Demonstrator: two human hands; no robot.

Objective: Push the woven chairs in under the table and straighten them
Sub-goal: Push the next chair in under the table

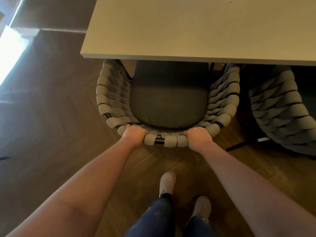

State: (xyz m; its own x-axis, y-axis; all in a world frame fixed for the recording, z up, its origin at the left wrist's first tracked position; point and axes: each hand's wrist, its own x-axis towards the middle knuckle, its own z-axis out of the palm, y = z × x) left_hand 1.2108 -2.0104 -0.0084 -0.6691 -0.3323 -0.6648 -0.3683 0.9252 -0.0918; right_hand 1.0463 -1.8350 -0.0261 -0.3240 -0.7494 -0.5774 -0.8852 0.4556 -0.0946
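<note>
Here, in the head view, a woven chair (pixel 109 93) is seen at the near edge of the table (pixel 188 28), close to the table's left corner. Its curved back rim (pixel 171 140) is gripped at two places. The left hand (pixel 135 135) is clenched round the rim left of the middle, and the right hand (pixel 198 138) is clenched round it right of the middle. The fingers of both are curled over the top of the woven cord, and both arms are held nearly straight.

The front of the dark seat (pixel 168 103) is hidden under the table edge, and the tops of both woven sides pass under it as well. Most of the seat is left showing on the near side, so this chair is judged to be only partly pushed in. It is seen to sit nearly square to the table edge, with little straightening left to do.

A second chair (pixel 280 113) is seen just to the right, apart from the first, with its far part under the table too. Its back seems to be turned at a slant, though much of it is cut off by the frame's edge. It is touched by neither hand and is judged not yet dealt with.

Two pale shoes (pixel 167 183) are planted on the wooden floor (pixel 51 117) behind the gripped chair. Whether more chairs stand at the table cannot be told.
</note>
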